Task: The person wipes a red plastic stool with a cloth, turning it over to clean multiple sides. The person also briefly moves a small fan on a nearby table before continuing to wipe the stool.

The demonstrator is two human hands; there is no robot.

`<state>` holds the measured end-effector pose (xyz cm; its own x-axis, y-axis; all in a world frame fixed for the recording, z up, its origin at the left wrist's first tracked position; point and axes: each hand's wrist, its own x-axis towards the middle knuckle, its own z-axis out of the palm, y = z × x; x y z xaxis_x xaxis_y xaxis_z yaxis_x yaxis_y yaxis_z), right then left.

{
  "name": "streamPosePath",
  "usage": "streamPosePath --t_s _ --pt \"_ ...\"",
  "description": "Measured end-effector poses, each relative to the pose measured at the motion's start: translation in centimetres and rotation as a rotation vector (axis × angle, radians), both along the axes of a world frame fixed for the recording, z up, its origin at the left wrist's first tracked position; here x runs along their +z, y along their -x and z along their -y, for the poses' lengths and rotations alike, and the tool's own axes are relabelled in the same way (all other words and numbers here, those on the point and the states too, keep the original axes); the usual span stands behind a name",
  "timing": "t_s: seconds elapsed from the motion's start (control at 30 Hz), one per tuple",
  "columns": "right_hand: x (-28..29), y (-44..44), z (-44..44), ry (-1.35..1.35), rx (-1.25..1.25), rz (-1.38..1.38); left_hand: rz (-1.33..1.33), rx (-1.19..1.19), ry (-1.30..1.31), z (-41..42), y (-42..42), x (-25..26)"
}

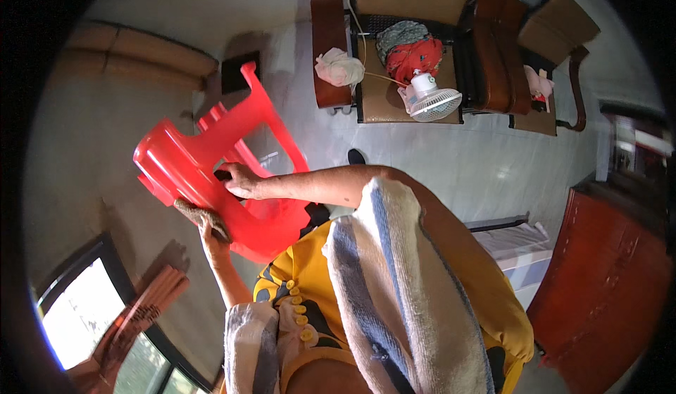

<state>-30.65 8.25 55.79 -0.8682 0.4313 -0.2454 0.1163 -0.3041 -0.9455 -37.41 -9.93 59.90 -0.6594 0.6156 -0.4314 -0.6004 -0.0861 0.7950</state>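
A glossy red plastic chair [253, 230] is tilted in front of my body, with its legs and cut-out openings turned up and to the left. My left hand [212, 238] presses a brown cloth [203, 215] against the chair's outer left side. Through an opening nearer the middle, my right hand [243, 181] grips the chair's edge, its fingers partly hidden. Something dark shows at those fingertips; what it is cannot be made out. A striped towel [391, 267] hangs around my neck over a yellow patterned garment [311, 251].
A wooden bench with tan padding [380, 111] stands ahead, bearing a white fan [435, 103], a red cloth bundle [414, 58] and a pale cloth [339, 67]. To the right is a reddish-brown piece of furniture [602, 272]. A window [84, 309] lies at lower left.
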Motion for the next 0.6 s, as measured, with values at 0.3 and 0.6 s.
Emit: streamPosePath --t_s 0.3,0.6 --pt "0.9 -9.5 -1.0 1.15 0.153 -0.075 0.046 0.26 0.122 -0.1 -11.1 -4.0" --pt "1.0 -18.6 -3.1 0.33 0.265 0.188 -0.137 0.378 0.22 -4.1 -21.4 -4.9"
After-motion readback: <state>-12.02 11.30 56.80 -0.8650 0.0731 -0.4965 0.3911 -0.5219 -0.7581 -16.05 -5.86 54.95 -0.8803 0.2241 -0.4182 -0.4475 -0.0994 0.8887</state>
